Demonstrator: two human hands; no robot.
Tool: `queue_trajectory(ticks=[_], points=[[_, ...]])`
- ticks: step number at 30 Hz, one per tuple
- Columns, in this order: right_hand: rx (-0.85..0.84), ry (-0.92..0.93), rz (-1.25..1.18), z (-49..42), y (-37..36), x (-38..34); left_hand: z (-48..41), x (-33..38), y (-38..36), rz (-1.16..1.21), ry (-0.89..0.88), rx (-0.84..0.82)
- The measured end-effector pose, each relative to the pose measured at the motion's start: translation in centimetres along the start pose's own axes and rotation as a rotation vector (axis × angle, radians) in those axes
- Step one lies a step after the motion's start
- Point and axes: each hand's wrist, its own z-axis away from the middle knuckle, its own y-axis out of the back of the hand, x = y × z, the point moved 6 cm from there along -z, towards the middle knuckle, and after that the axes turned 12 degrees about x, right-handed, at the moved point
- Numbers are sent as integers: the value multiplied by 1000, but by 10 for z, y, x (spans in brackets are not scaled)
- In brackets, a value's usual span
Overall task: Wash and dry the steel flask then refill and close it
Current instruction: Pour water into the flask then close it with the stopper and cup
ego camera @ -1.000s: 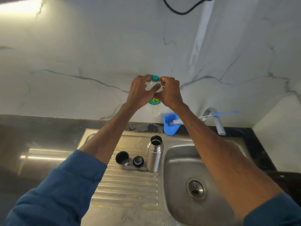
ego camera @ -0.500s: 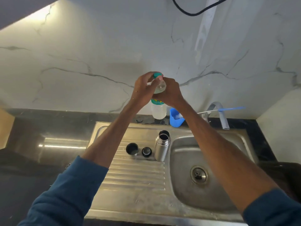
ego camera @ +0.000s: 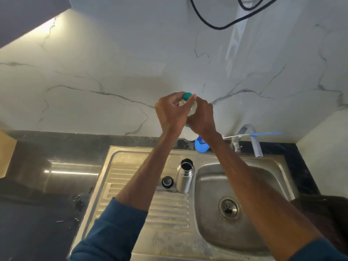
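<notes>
On the ribbed steel drainboard [ego camera: 169, 213] a small black round stopper [ego camera: 167, 182] lies just left of the cylindrical brushed-steel flask [ego camera: 185, 176]. The flask stands upright with its mouth open, at the edge of the stainless steel sink basin [ego camera: 212, 185]. Above them, raised before the marble wall, the left hand [ego camera: 170, 112] curls round the top of a clear plastic bottle [ego camera: 193, 109] at its teal screw cap [ego camera: 187, 96]. The right hand [ego camera: 202, 117] grips the bottle's body. Further right are a blue plastic holder [ego camera: 201, 146] and a curved metal tap [ego camera: 248, 136].
</notes>
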Motion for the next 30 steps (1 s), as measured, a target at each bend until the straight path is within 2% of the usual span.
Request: queue_trajectory(ticks=[4,7,15,18,20,24,26,28,30], points=[[34,-80,34,-2,10,15,1,4,-12,-125,53,97],[74,-116,62,3,21,22,6,8,-24,-235,63,60],[73,-121,206,25,36,35,30,24,-32,-562,-293,-131],[81,-125,225,31,41,35,39,29,-32,-588,-388,-156],[89,-127,245,34,46,32,41,28,-30,-534,-343,-145],[100,-190,252,38,48,36,39,23,-23,-380,-79,-88],[102,-235,275,40,50,43,35,25,-19,-336,-25,-67],[92,-266,271,42,52,51,29,25,-16,-256,-11,-89],[91,-282,251,45,55,57,26,14,-15,-89,133,-138]])
